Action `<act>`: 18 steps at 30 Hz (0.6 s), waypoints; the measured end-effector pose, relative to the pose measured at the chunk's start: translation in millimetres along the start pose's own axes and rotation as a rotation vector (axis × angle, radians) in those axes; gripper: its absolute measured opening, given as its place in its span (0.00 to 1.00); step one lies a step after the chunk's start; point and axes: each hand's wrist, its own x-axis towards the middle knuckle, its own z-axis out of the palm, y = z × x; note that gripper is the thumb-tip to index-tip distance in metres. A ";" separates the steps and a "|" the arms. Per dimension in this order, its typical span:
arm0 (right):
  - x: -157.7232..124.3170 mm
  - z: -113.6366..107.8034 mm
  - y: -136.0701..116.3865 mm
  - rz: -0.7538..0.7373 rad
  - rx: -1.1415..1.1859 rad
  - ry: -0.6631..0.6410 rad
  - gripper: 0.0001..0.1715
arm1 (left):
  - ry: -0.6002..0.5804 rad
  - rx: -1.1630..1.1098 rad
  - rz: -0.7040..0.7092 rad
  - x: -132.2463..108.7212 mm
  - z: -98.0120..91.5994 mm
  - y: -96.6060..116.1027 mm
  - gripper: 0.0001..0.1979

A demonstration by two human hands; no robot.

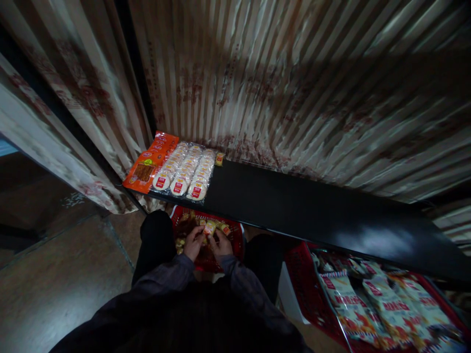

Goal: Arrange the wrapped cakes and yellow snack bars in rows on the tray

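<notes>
Between my knees stands a red basket [240, 240] with many small yellow-wrapped pieces inside. Over it, my left hand [194, 242] and my right hand [221, 243] come together on a small wrapped snack [209, 227], with fingertips closed on it from either side. More little yellow packets lie close to my right fingers. On the black shelf [257, 196] beyond the basket are rows of round white wrapped crackers [180, 186]. One small yellow packet [219, 159] sits at the back end of the rightmost row.
An orange snack bag [150, 164] lies at the shelf's left end. To the lower right, a red crate [305, 284] holds several white snack bags [390, 304]. Pleated printed curtain [257, 88] hangs behind the shelf, and a dark metal post [138, 63] rises at the left.
</notes>
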 end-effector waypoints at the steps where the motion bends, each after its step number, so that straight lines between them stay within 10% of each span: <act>1: 2.1 -4.9 -7.7 -0.010 -0.016 0.010 0.29 | 0.019 0.024 0.052 0.4 1.3 3.0 0.13; 7: 21.1 -26.2 -39.3 -0.048 -0.066 0.121 0.33 | 0.099 0.132 0.297 6.9 14.4 28.5 0.15; 18: 64.0 -51.9 -48.0 0.049 -0.039 0.196 0.33 | 0.093 0.189 0.301 30.1 39.6 61.9 0.12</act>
